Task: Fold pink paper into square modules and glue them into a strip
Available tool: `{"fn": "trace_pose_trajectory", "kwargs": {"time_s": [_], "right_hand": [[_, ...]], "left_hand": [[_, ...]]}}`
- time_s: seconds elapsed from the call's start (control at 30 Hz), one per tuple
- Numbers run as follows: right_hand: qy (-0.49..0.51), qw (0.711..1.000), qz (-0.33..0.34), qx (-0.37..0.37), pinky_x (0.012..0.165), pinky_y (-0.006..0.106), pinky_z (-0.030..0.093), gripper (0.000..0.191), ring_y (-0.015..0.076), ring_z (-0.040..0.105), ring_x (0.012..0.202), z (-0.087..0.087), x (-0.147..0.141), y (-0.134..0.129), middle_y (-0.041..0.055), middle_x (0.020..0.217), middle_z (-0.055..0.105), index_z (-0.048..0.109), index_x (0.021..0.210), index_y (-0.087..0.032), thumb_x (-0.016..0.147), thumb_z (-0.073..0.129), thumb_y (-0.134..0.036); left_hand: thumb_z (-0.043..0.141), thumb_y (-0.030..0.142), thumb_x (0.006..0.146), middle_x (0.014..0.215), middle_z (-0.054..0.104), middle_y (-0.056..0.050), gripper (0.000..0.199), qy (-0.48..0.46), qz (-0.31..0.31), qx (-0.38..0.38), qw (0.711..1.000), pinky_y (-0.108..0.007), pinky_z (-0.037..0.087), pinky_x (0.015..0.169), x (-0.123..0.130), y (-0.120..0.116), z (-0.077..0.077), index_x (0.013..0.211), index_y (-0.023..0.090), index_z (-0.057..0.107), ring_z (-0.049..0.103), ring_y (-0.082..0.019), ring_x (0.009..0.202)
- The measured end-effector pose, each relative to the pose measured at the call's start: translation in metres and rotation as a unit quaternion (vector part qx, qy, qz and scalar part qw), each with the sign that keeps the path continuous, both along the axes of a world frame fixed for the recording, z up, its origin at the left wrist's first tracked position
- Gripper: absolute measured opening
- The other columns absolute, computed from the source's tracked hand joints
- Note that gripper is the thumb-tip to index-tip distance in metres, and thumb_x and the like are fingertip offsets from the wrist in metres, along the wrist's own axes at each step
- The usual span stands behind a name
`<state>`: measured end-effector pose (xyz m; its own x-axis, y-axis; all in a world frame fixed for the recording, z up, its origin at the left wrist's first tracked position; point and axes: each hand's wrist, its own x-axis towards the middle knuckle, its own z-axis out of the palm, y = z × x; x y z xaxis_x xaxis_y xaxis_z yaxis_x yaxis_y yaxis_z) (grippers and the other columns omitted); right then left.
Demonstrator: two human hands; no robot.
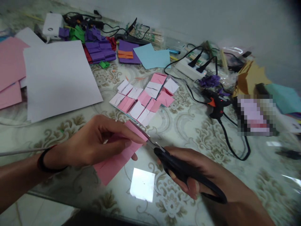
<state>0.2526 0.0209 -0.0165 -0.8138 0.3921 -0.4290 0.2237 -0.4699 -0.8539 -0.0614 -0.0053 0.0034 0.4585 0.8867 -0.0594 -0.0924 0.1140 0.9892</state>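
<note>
A pink strip of paper (115, 163) is pinched between the thumb and fingers of my left hand (96, 141), tilted above the patterned table. My right hand (195, 169) is wrapped round the black handles of a pair of scissors (185, 169). The scissor blades point up and left and lie along the upper right edge of the pink strip, near my left fingertips. Just beyond the strip, several folded pink and white paper pieces (143, 97) lie side by side.
Large white sheets (61, 78) and pink sheets (11, 69) lie at the left. Purple folded papers (100, 51) and light blue paper (154, 56) sit at the back. A power strip (190, 69) and a glue gun (216, 103) with black cables are at the right, near yellow paper (250, 77).
</note>
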Motion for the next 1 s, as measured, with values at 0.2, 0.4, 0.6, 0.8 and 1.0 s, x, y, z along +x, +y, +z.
{"fn": "trace_pose_trajectory", "kwargs": {"time_s": [0.2,0.4,0.6,0.8,1.0], "right_hand": [[-0.001,1.000,0.009,0.003,0.042,0.017,0.037,0.064,0.0051,0.043,0.046,0.0002,-0.0003,0.0005,-0.0037,0.068,0.056,0.064,0.128,-0.015,0.086,0.078,-0.062],[0.003,0.995,0.015,0.098,0.047,0.020,0.038,0.050,0.0080,0.044,0.052,0.0010,-0.0016,0.0037,-0.0034,0.068,0.053,0.065,0.119,-0.017,0.092,0.073,-0.058],[0.010,0.993,-0.053,0.101,0.054,0.023,0.037,0.067,0.0107,0.045,0.061,0.0053,-0.0017,0.0026,0.0001,0.079,0.057,0.059,0.121,-0.018,0.082,0.075,-0.071],[-0.015,0.991,-0.041,0.127,0.060,0.025,0.042,0.074,0.0154,0.050,0.072,0.0078,0.0018,0.0017,0.0018,0.084,0.056,0.062,0.123,-0.020,0.074,0.080,-0.074],[-0.010,0.992,0.008,0.124,0.060,0.026,0.040,0.076,0.0157,0.048,0.072,0.0069,0.0003,0.0029,0.0023,0.087,0.055,0.066,0.118,-0.020,0.073,0.075,-0.081]], "left_hand": [[0.065,0.010,0.097,0.100,0.084,-0.008,0.024,-0.004,0.003,-0.014,1.000,-0.021,0.063,0.069,0.0014,-0.0005,0.0034,0.109,0.019,0.084,0.082,-0.019,0.079],[0.063,0.010,0.098,0.102,0.084,-0.011,0.024,0.001,0.003,0.014,1.000,-0.020,0.062,0.071,0.0006,-0.0006,0.0025,0.111,0.015,0.082,0.081,-0.017,0.081],[0.063,0.014,0.099,0.106,0.083,-0.010,0.024,0.018,0.004,0.028,0.999,-0.023,0.062,0.074,-0.0005,0.0002,-0.0005,0.113,0.021,0.082,0.080,-0.018,0.083],[0.062,0.014,0.099,0.108,0.083,-0.011,0.024,0.054,-0.006,0.075,0.996,-0.023,0.061,0.072,0.0004,0.0009,0.0018,0.111,0.019,0.082,0.079,-0.017,0.082],[0.062,0.011,0.098,0.104,0.083,-0.009,0.026,0.064,-0.027,0.107,0.992,-0.022,0.059,0.072,0.0012,0.0017,0.0038,0.114,0.019,0.080,0.079,-0.017,0.082]]}}
